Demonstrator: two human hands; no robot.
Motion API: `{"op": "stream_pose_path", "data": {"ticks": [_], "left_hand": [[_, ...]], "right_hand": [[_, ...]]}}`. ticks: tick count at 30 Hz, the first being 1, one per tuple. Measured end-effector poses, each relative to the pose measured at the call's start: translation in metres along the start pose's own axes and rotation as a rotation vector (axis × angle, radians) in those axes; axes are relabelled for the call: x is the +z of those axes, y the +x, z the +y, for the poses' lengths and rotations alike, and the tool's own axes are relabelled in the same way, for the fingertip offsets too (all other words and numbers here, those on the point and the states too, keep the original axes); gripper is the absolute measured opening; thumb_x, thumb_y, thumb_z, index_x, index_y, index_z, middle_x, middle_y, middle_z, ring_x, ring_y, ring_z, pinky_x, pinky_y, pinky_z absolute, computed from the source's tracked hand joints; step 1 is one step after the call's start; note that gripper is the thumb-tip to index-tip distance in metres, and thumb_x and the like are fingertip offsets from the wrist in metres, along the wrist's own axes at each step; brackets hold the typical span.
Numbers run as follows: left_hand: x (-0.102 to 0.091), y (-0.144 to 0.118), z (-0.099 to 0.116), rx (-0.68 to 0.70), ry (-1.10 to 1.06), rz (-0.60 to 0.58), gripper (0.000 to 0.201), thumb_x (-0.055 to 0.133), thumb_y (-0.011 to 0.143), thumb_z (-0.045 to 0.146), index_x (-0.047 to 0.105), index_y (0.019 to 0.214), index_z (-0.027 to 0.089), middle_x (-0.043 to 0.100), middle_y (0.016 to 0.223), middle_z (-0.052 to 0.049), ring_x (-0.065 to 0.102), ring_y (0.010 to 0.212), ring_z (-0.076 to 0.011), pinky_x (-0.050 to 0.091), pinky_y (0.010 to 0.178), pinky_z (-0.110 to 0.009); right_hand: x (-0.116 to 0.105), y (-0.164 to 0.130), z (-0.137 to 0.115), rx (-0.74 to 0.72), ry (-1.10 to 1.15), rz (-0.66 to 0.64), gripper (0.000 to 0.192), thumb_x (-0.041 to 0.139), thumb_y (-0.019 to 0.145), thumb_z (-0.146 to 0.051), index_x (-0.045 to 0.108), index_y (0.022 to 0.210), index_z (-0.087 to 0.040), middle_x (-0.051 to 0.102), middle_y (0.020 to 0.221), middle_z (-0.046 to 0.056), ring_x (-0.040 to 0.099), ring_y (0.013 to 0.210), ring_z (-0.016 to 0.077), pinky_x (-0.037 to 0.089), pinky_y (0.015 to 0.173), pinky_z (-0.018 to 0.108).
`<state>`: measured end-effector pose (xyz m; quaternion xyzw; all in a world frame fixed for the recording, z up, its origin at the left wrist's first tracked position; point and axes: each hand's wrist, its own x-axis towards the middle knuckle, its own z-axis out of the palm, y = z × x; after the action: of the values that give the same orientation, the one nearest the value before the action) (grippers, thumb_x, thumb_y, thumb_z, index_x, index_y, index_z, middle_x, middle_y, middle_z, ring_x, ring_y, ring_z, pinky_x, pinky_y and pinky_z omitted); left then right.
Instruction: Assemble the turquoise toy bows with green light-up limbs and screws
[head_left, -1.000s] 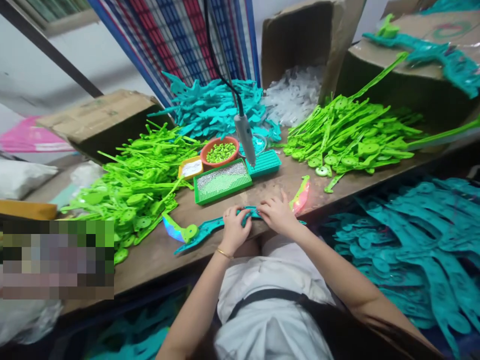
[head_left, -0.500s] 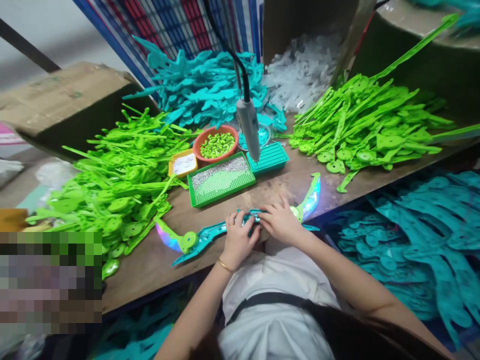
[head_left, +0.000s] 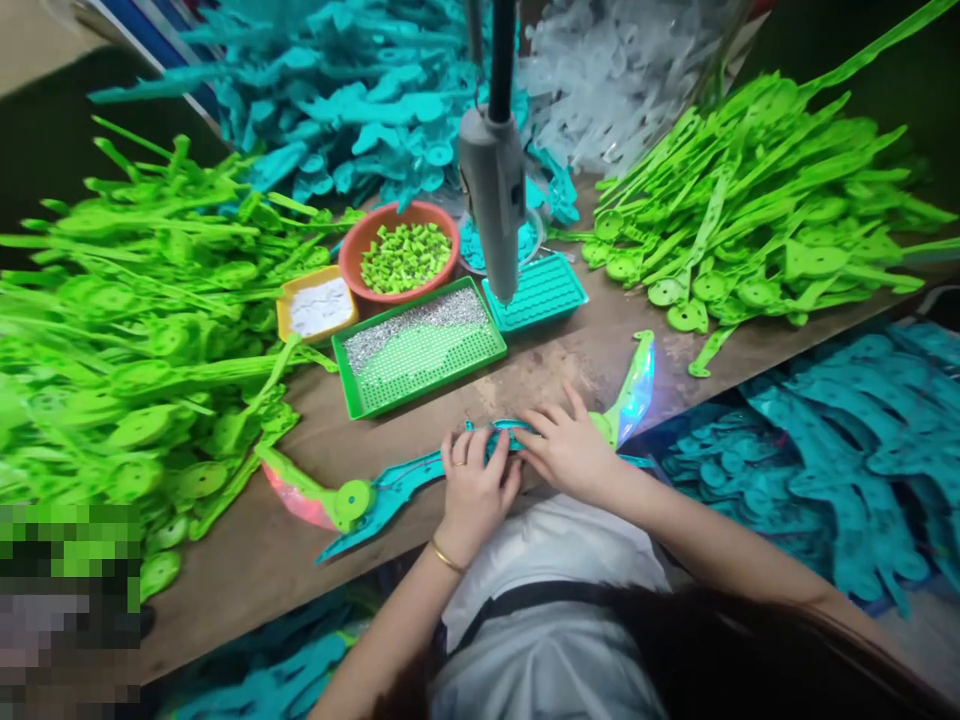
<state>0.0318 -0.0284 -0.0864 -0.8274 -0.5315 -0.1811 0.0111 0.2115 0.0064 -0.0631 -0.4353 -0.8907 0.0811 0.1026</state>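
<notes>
A turquoise plastic toy bow with green end pieces lies across the front of the table. Its left tip glows pinkish red and its right tip blue. My left hand holds the middle of the bow from the near side, fingers curled over it. Just beside it, my right hand grips the same middle part, with some fingers stretched along it. What lies under the fingertips is hidden. Above the table hangs a grey electric screwdriver, its tip apart from both hands.
A green tray holds small silver screws, beside a turquoise tray. Behind are an orange bowl of green pieces and a yellow dish. Green parts pile up left and right; turquoise parts rise behind.
The head view has moved closer to the table. The bow's left tip has turned from purple-blue to pinkish red. Both hands stay at the bow's middle, with little finger movement.
</notes>
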Motion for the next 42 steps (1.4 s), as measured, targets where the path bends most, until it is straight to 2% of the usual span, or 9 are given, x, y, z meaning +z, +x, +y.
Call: {"op": "stream_pose_path", "data": {"ticks": [4,7,12,21,30,36,42], "left_hand": [[0.000,0.001,0.001,0.002,0.009,0.021,0.031,0.059,0.086,0.029,0.067,0.112,0.014,0.060,0.112,-0.016,0.049,0.110,-0.0297,0.035,0.104,-0.056],[-0.006,0.004,0.001,-0.008,-0.014,-0.019,0.033,0.060,0.085,0.030,0.066,0.114,0.015,0.058,0.113,-0.016,0.049,0.109,-0.0298,0.035,0.104,-0.056],[-0.016,0.015,0.001,0.001,-0.089,-0.069,0.041,0.061,0.084,0.031,0.062,0.118,0.009,0.056,0.111,-0.017,0.048,0.111,-0.0307,0.035,0.106,-0.056],[-0.014,0.042,0.012,0.128,-0.167,-0.185,0.030,0.059,0.086,0.035,0.068,0.112,0.023,0.053,0.122,-0.015,0.042,0.120,-0.0333,0.030,0.107,-0.060],[-0.011,0.054,0.001,0.128,-0.206,-0.361,0.033,0.057,0.086,0.044,0.067,0.110,0.023,0.051,0.127,-0.016,0.040,0.125,-0.0347,0.027,0.107,-0.061],[-0.007,0.053,-0.003,0.108,-0.258,-0.361,0.033,0.060,0.084,0.045,0.066,0.108,0.024,0.051,0.127,-0.014,0.040,0.125,-0.0335,0.023,0.109,-0.060],[-0.007,0.053,-0.002,0.110,-0.272,-0.374,0.031,0.060,0.084,0.044,0.066,0.108,0.025,0.051,0.126,-0.013,0.041,0.124,-0.0325,0.022,0.109,-0.060]], "right_hand": [[-0.001,-0.011,0.002,-0.024,-0.002,0.088,0.031,0.050,0.094,-0.031,0.061,0.120,-0.019,0.065,0.121,0.008,0.054,0.111,0.0244,0.012,0.114,0.059],[-0.009,-0.022,0.009,0.045,0.061,0.152,0.028,0.050,0.094,-0.026,0.061,0.118,-0.020,0.067,0.114,0.007,0.057,0.107,0.0212,0.016,0.115,0.056],[-0.018,-0.037,0.019,0.215,0.135,0.226,0.015,0.052,0.093,-0.024,0.065,0.096,-0.017,0.070,0.103,0.006,0.061,0.097,0.0184,0.020,0.115,0.053],[-0.012,-0.036,0.020,0.250,0.132,0.086,0.015,0.052,0.092,-0.026,0.065,0.089,-0.019,0.067,0.111,0.005,0.057,0.105,0.0209,0.017,0.114,0.055],[-0.009,-0.031,0.018,0.314,0.113,0.049,0.019,0.047,0.093,-0.026,0.065,0.087,-0.019,0.067,0.112,0.006,0.052,0.108,0.0215,0.013,0.116,0.053],[-0.012,-0.028,0.016,0.317,0.088,-0.021,0.017,0.050,0.090,-0.025,0.065,0.088,-0.017,0.064,0.109,0.007,0.049,0.105,0.0225,0.020,0.112,0.048],[-0.009,-0.028,0.014,0.343,0.070,0.041,0.022,0.044,0.094,-0.027,0.063,0.087,-0.017,0.064,0.107,0.007,0.050,0.105,0.0223,0.020,0.112,0.049]]}}
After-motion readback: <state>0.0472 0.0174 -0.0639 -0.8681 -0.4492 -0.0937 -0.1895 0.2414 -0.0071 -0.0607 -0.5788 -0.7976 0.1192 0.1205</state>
